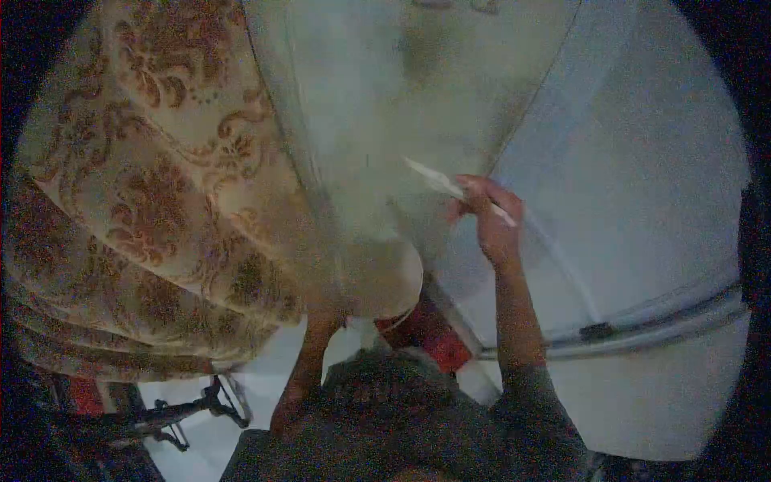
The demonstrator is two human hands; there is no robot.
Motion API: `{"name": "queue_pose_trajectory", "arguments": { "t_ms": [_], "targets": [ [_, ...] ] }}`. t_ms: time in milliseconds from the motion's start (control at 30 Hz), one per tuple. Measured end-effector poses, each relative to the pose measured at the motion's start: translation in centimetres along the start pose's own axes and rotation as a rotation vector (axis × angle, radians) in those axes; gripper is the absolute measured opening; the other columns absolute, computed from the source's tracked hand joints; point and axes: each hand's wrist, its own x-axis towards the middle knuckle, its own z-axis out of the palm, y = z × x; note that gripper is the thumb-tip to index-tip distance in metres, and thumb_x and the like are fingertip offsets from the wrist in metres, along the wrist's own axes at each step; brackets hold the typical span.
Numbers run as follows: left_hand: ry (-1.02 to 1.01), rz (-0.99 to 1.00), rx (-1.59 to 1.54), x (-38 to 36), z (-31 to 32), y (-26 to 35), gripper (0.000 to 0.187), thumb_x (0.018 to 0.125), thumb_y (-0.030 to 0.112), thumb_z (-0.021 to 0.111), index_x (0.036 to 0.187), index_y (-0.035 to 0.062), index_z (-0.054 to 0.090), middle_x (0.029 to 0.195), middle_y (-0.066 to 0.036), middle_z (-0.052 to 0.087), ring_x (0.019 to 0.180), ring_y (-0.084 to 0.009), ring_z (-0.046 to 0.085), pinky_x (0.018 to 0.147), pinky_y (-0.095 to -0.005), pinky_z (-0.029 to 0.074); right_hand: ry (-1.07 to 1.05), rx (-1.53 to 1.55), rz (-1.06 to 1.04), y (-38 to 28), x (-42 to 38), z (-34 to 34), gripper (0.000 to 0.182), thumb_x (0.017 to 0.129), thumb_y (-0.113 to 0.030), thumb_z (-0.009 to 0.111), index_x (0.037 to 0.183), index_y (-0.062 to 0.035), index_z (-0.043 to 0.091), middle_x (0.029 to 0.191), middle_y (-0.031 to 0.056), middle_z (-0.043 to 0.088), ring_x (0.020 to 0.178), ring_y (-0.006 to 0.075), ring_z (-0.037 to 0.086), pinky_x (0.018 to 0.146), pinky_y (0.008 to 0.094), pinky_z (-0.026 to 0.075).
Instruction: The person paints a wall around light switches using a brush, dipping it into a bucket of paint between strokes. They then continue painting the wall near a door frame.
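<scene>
From my remote seat, I see the right hand (pixel 491 201) raised over the middle of the scene, a little to the right. I make out its fingers closed around a slim white tool (pixel 434 176), whose pointed end slants far and to the left above a pale panel (pixel 361 104); the other end shows past the knuckles, near and to the right. I cannot tell whether the tip touches the panel.

I find the left hand (pixel 328 310) lower and nearer, at the left side of the panel's rounded near end. Its fingers are lost in the dim grain, so I cannot tell whether they grip the edge or only rest there.

To the left I see patterned cloth (pixel 161 185) in broad folds, running along the panel's left side. To the right lies a smooth bluish surface (pixel 626 193), with a metal rail (pixel 683 317) curving along its near side and a small black block (pixel 596 329) on the rail. Nearer me, something red (pixel 438 341) shows beyond the dark shirt (pixel 393 394), and a black frame (pixel 189 410) stands at near left.
</scene>
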Motion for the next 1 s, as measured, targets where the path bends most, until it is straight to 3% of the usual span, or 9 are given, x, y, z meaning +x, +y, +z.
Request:
{"name": "queue_pose_trajectory", "arguments": {
  "t_ms": [167, 267, 333, 367, 533, 633, 833, 933, 1000],
  "targets": [
    [-0.157, -0.586, -0.19, 1.5, -3.5, 5.8, 0.032, 0.078, 0.029, 0.066, 0.064, 0.0004, 0.062, 0.055, -0.008, 0.06, 0.046, -0.0153, 0.058, 0.046, -0.0317, 0.047, -0.155, 0.215, 0.212, 0.3, -5.5, -0.4, 0.021, 0.088, -0.015, 0.055, 0.086, 0.0041, 0.064, 0.077, 0.0115, 0.066, 0.068, 0.0159, 0.064, 0.06, 0.0263, 0.052],
    [-0.089, -0.185, -0.279, 1.8, -3.0, 5.0, 0.027, 0.077, 0.023, 0.066, 0.065, -0.0003, 0.063, 0.056, -0.009, 0.061, 0.047, -0.0165, 0.058, 0.046, -0.0316, 0.048, -0.355, 0.027, 0.453, 0.8, -6.3, 1.1, 0.02, 0.086, -0.015, 0.057, 0.087, 0.0036, 0.064, 0.086, 0.0153, 0.066, 0.076, 0.0221, 0.065, 0.066, 0.0309, 0.053],
    [-0.08, -0.182, -0.265, 2.5, -3.1, 4.4, 0.024, 0.077, 0.022, 0.066, 0.067, -0.0005, 0.063, 0.057, -0.01, 0.062, 0.047, -0.017, 0.059, 0.046, -0.0316, 0.048, -0.489, -0.315, -0.221, 5.9, -6.4, 3.4, 0.02, 0.081, -0.016, 0.062, 0.091, 0.0007, 0.065, 0.095, 0.0179, 0.064, 0.086, 0.0304, 0.063, 0.073, 0.0366, 0.052],
    [-0.057, -0.186, -0.242, 2.7, -3.1, 4.6, 0.022, 0.076, 0.02, 0.067, 0.069, -0.0007, 0.064, 0.058, -0.01, 0.062, 0.048, -0.0175, 0.059, 0.047, -0.0316, 0.049, -0.479, -0.319, -0.221, 6.6, -6.2, 4.2, 0.02, 0.081, -0.016, 0.062, 0.091, 0.0007, 0.065, 0.095, 0.0179, 0.064, 0.086, 0.0304, 0.063, 0.073, 0.0366, 0.052],
    [-0.136, -0.337, -0.228, 3.6, -2.9, 5.5, 0.015, 0.074, 0.015, 0.067, 0.075, 0.0003, 0.065, 0.062, -0.01, 0.063, 0.051, -0.0166, 0.06, 0.049, -0.0316, 0.049, -0.365, -0.746, 0.198, 3.9, -3.9, 8.5, 0.026, 0.081, -0.012, 0.055, 0.106, -0.0044, 0.06, 0.102, 0.0211, 0.061, 0.092, 0.038, 0.058, 0.082, 0.0416, 0.047],
    [-0.151, -0.349, -0.289, 3.5, -3.1, 6.2, 0.013, 0.073, 0.014, 0.067, 0.076, 0.0011, 0.065, 0.063, -0.008, 0.063, 0.052, -0.0156, 0.06, 0.05, -0.0313, 0.049, -0.454, -0.67, -0.077, 8.3, -3.8, 9.4, 0.028, 0.084, -0.013, 0.05, 0.108, -0.0008, 0.057, 0.104, 0.0222, 0.059, 0.095, 0.0389, 0.056, 0.085, 0.0436, 0.045],
    [-0.081, -0.234, -0.244, 3.6, -3.2, 6.9, 0.014, 0.072, 0.015, 0.068, 0.077, 0.0024, 0.066, 0.064, -0.006, 0.063, 0.053, -0.0149, 0.059, 0.05, -0.0303, 0.049, -0.696, -0.576, -0.129, 4.8, -4.8, 7.9, 0.031, 0.085, -0.023, 0.049, 0.106, -0.001, 0.056, 0.099, 0.0221, 0.061, 0.09, 0.0382, 0.059, 0.082, 0.0456, 0.046],
    [-0.094, -0.302, -0.268, 3.9, -2.9, 6.1, 0.015, 0.072, 0.016, 0.068, 0.079, 0.0026, 0.065, 0.065, -0.007, 0.063, 0.053, -0.0153, 0.059, 0.05, -0.0307, 0.049, -0.519, -0.599, 0.316, 1.0, -4.4, 6.8, 0.025, 0.083, -0.017, 0.051, 0.1, -0.001, 0.059, 0.099, 0.0232, 0.06, 0.093, 0.0411, 0.057, 0.085, 0.0443, 0.045],
    [-0.122, -0.353, -0.272, 3.7, -3.0, 5.9, 0.016, 0.072, 0.017, 0.069, 0.08, 0.0026, 0.065, 0.065, -0.007, 0.063, 0.054, -0.0156, 0.059, 0.05, -0.0311, 0.049, -0.432, -0.604, 0.244, 4.1, -5.2, 6.8, 0.027, 0.083, -0.02, 0.052, 0.101, -0.0018, 0.06, 0.1, 0.0225, 0.06, 0.094, 0.0407, 0.057, 0.086, 0.0446, 0.044]
  ]
}}
